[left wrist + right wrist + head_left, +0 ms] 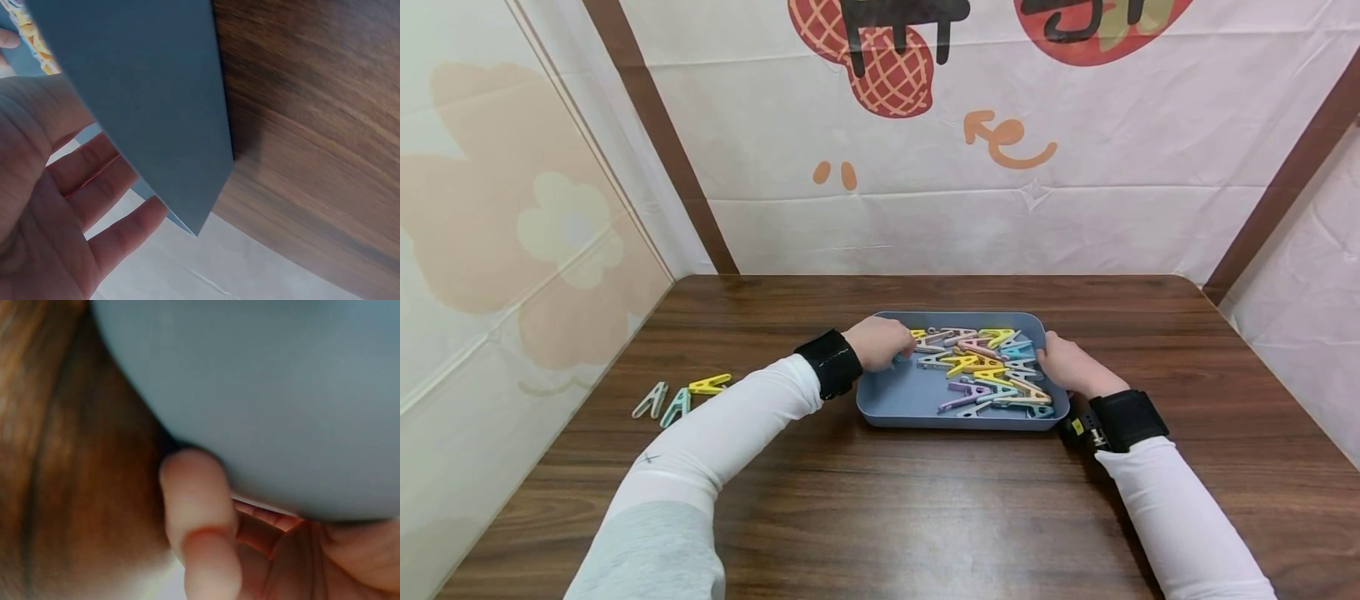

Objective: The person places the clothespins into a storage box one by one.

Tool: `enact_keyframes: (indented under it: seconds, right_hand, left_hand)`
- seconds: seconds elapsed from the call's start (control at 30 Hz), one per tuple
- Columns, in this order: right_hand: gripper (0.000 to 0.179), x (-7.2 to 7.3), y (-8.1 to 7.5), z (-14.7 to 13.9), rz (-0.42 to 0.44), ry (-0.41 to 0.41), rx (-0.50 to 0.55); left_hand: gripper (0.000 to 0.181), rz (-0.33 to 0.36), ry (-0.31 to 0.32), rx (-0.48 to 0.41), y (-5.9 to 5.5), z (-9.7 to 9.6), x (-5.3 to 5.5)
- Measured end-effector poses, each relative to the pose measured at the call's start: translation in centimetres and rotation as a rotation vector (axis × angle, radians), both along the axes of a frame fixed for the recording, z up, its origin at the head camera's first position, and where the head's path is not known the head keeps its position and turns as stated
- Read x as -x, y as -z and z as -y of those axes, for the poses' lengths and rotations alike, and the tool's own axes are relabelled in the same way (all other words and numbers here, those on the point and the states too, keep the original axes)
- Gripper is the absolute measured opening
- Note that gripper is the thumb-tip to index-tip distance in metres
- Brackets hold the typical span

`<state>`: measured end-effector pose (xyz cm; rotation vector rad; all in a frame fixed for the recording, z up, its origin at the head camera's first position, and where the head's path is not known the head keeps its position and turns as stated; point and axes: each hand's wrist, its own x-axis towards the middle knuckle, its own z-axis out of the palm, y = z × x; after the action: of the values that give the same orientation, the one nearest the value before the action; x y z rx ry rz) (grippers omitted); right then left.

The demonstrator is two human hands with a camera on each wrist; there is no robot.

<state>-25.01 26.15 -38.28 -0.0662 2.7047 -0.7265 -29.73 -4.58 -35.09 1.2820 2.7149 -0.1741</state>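
A blue-grey tray [887,408] stands on the table, with many coloured plastic clothespins [981,367] heaped in its middle and right part. Over the tray's left end, my left hand [880,342] reaches in with its fingers down. A bit of a blue clothespin [898,357] shows at its fingertips, which pinch it. In the left wrist view the tray's wall [150,112] hides the thumb and index finger of that hand [62,187]. My right hand [1075,367] grips the tray's right wall; in the right wrist view its fingers [197,494] press the outside.
Left of the tray, three clothespins lie on the wooden table [880,508]: a white one [651,401], a mint one [676,407] and a yellow one [709,384]. A printed cloth [925,225] hangs behind the table's far edge.
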Motion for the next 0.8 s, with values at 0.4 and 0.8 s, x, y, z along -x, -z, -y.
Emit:
enact_keyframes:
  seconds: [0.4, 0.8]
  right_hand:
    - [0.051, -0.1, 0.1, 0.2, -0.008, -0.010, -0.019]
    - [0.051, -0.1, 0.0, 0.0, -0.011, -0.017, 0.002]
  left_hand:
    - [0.022, -0.059, -0.030, -0.007, 0.5, 0.4, 0.4]
    - [0.036, -0.024, -0.029, -0.105, -1.1, 2.0, 0.2]
